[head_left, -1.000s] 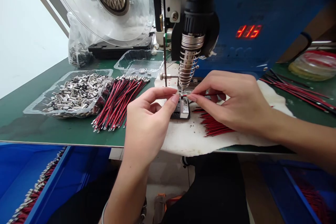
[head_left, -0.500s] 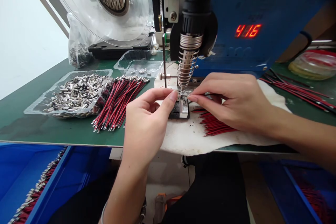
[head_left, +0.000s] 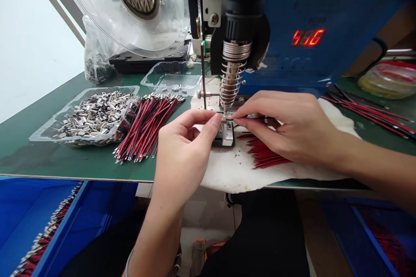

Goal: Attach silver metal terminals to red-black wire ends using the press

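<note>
At the soldering machine's tip (head_left: 226,108), my left hand (head_left: 186,151) pinches a small metal connector between thumb and forefinger, mostly hidden by the fingertips. Just to the right, my right hand (head_left: 282,125) grips a thin dark wire (head_left: 256,117) between thumb and fingers, its end meeting the connector under the tip. Both hands are closed. Below them is a small metal fixture (head_left: 228,135) on a white cloth (head_left: 234,177). A bundle of red and black wires (head_left: 268,153) lies on the cloth beneath my right hand.
On the left are a clear tray (head_left: 42,134) of metal connectors and a pile of finished red-black leads (head_left: 147,127). Another clear tray (head_left: 152,75) sits behind. The blue machine housing (head_left: 292,69) stands at the back right. Blue bins (head_left: 65,233) sit below the table edge.
My left hand has shifted slightly to the right, toward the soldering tip. The right hand stays almost in place, still gripping the wire.
</note>
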Tool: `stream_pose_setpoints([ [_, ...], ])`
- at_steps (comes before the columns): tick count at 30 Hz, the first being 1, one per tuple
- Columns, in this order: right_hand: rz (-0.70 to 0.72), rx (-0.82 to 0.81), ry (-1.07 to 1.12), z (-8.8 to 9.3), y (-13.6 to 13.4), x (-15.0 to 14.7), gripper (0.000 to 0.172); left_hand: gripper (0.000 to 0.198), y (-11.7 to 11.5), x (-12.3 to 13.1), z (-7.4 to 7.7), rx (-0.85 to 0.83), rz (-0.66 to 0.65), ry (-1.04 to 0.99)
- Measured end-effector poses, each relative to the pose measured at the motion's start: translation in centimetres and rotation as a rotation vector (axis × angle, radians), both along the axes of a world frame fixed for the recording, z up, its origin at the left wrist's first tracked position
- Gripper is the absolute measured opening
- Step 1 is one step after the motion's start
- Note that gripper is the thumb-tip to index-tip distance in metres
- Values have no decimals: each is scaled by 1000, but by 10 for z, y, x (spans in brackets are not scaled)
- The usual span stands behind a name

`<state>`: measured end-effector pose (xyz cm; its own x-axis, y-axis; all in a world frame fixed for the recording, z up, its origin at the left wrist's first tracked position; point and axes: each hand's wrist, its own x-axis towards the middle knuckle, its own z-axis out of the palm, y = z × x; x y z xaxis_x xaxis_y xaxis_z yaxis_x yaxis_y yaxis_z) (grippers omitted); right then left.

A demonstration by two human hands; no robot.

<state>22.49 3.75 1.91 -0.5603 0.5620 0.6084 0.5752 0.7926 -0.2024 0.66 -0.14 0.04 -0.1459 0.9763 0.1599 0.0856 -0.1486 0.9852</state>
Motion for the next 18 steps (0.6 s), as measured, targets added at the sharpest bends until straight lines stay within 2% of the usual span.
stream_pose_setpoints([
  [6,5,29,-21,0,2,1,20,8,-2,-2,3,21,-19,19],
  [18,86,114,-43,-2,5,4,18,7,1,1,3,-15,6,10],
])
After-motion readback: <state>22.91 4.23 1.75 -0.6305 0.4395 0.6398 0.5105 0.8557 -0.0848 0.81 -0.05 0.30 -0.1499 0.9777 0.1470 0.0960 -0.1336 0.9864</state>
